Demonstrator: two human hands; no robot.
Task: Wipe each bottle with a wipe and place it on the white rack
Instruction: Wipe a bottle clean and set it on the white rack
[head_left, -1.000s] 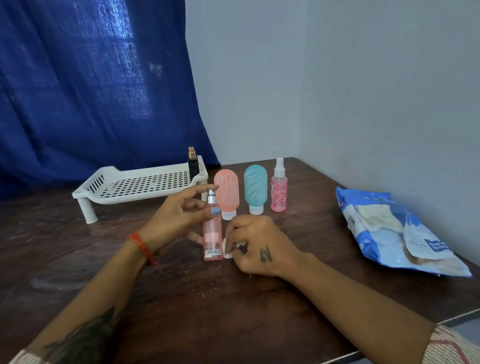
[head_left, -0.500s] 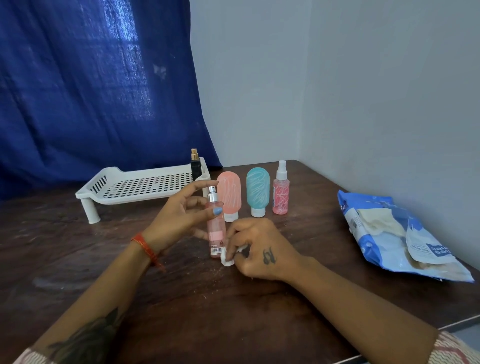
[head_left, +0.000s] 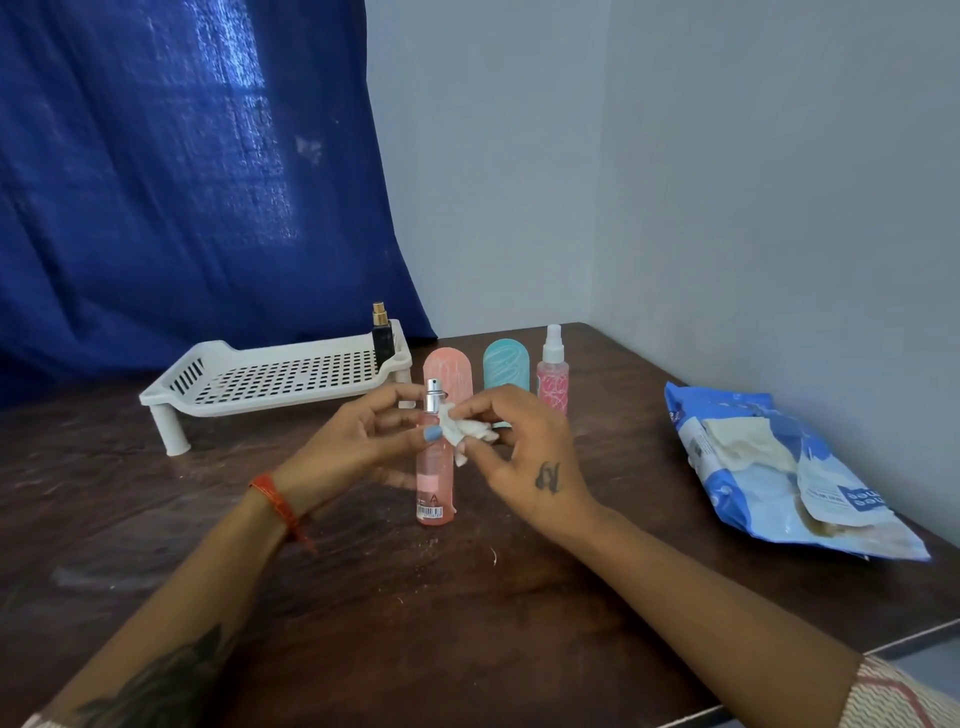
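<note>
The white perforated plastic rack (head_left: 270, 376) on short legs holds one thing: a small black bottle with a gold spray top (head_left: 382, 335), upright in its far right corner. Right of the rack, well apart from it, lies a blue and white plastic pack (head_left: 779, 467), open, with pale wipes showing inside. Five bottles show in all: the black one on the rack, and four on the dark wooden table (head_left: 467, 597) just right of the rack. Three of these stand in a row: a peach rounded tube (head_left: 448, 371), a teal rounded tube (head_left: 505, 370) and a pink spray bottle with a white cap (head_left: 552, 376). The fourth, a tall clear pink spray bottle with a silver nozzle (head_left: 434, 467), stands nearer the person, in front of the rack's right end. The left hand (head_left: 358, 441) grips its upper part with curled fingers and thumb. The right hand (head_left: 524, 452) pinches one crumpled white wipe (head_left: 465, 431) against the bottle's neck.
</note>
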